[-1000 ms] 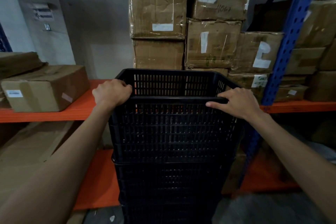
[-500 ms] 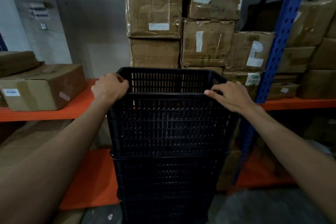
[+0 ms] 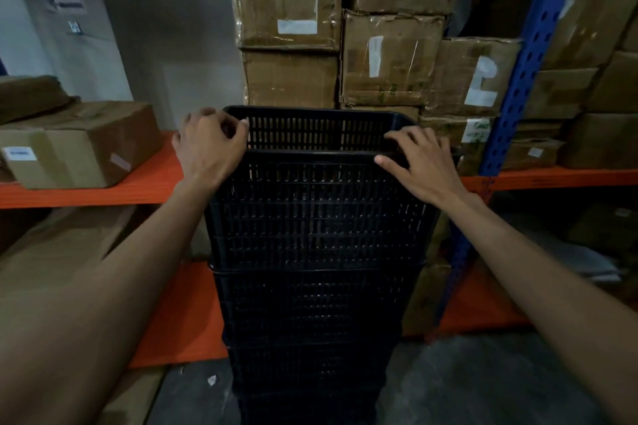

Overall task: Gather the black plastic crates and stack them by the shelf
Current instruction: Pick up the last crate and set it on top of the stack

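Note:
A stack of black slatted plastic crates stands on the floor against the shelf, with the top crate (image 3: 321, 214) nested on the lower crates (image 3: 310, 314). My left hand (image 3: 210, 148) sits over the top crate's near left corner, its fingers curled in loosely with the fingertips showing above the rim. Over the near right corner, my right hand (image 3: 421, 162) has its fingers spread; the thumb touches the front rim and nothing is gripped.
The shelf has orange beams (image 3: 86, 195) and a blue upright (image 3: 518, 86) just right of the stack. Taped cardboard boxes (image 3: 390, 59) are piled behind the crates, and another box (image 3: 79, 145) lies on the left shelf. Grey floor (image 3: 466, 383) shows below right.
Both hands have loosened from the top crate's rim: the left fingers have come out and curled, the right fingers have spread. The view has shifted slightly; the stack stays put.

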The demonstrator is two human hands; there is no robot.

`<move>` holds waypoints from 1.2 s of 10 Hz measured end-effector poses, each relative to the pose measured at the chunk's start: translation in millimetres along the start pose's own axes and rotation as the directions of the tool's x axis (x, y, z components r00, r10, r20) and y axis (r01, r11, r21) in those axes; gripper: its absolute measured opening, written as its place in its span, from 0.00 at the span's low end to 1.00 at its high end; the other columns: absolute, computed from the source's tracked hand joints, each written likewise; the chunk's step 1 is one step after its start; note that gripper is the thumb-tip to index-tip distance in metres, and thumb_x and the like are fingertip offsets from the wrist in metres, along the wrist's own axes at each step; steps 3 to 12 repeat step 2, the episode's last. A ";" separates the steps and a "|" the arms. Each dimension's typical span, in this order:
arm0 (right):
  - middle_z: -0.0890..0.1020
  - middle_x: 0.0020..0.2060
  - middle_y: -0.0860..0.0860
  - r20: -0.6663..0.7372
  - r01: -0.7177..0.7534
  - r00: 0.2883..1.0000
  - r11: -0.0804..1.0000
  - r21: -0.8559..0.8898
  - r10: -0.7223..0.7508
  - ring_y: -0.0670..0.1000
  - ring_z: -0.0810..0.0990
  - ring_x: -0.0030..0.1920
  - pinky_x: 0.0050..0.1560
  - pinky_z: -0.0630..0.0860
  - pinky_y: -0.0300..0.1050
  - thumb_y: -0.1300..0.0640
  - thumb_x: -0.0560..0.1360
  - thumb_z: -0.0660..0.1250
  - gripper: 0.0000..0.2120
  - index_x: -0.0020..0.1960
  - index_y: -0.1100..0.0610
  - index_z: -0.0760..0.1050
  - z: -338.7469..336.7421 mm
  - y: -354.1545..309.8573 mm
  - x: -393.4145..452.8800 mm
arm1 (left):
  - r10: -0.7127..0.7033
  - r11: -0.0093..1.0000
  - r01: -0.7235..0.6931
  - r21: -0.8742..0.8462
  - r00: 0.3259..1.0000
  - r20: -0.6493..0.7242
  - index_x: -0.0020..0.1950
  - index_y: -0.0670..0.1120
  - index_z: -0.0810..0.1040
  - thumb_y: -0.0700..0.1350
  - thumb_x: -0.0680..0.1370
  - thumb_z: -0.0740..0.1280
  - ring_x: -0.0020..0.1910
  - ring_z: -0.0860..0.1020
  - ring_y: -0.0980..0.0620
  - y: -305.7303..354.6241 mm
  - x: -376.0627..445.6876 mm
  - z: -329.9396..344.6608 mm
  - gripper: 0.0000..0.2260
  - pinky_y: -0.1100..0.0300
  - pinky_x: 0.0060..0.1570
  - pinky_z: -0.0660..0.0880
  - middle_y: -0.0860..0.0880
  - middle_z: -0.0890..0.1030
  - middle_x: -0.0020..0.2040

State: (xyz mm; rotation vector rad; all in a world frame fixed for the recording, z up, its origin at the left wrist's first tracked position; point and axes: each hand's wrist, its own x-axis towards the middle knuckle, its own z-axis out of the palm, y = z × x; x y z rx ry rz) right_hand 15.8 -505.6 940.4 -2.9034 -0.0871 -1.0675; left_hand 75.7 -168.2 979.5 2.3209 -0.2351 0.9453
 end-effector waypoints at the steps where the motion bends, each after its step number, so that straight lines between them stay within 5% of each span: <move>1: 0.70 0.66 0.54 -0.095 0.013 0.995 1.000 0.005 -0.013 0.56 0.65 0.69 0.65 0.62 0.56 0.33 0.77 0.52 0.28 0.69 0.49 0.69 5.3 -16.6 -26.3 | 0.031 0.998 -0.035 -0.055 0.997 -0.072 0.53 0.51 0.81 0.56 0.75 0.61 0.69 0.67 0.45 2.5 -23.0 -5.2 0.15 0.42 0.67 0.64 0.45 0.73 0.65; 2: 0.70 0.63 0.54 -0.199 0.027 0.980 0.991 0.129 0.000 0.55 0.66 0.68 0.65 0.62 0.53 0.38 0.79 0.56 0.22 0.65 0.49 0.71 12.8 -44.7 -66.5 | 0.081 0.978 -0.106 -0.178 0.986 -0.144 0.53 0.51 0.79 0.53 0.75 0.63 0.68 0.67 0.47 -2.8 -66.5 -6.1 0.11 0.48 0.66 0.63 0.46 0.72 0.63; 12: 0.70 0.63 0.54 -0.199 0.027 0.980 0.991 0.129 0.000 0.55 0.66 0.68 0.65 0.62 0.53 0.38 0.79 0.56 0.22 0.65 0.49 0.71 12.8 -44.7 -66.5 | 0.081 0.978 -0.106 -0.178 0.986 -0.144 0.53 0.51 0.79 0.53 0.75 0.63 0.68 0.67 0.47 -2.8 -66.5 -6.1 0.11 0.48 0.66 0.63 0.46 0.72 0.63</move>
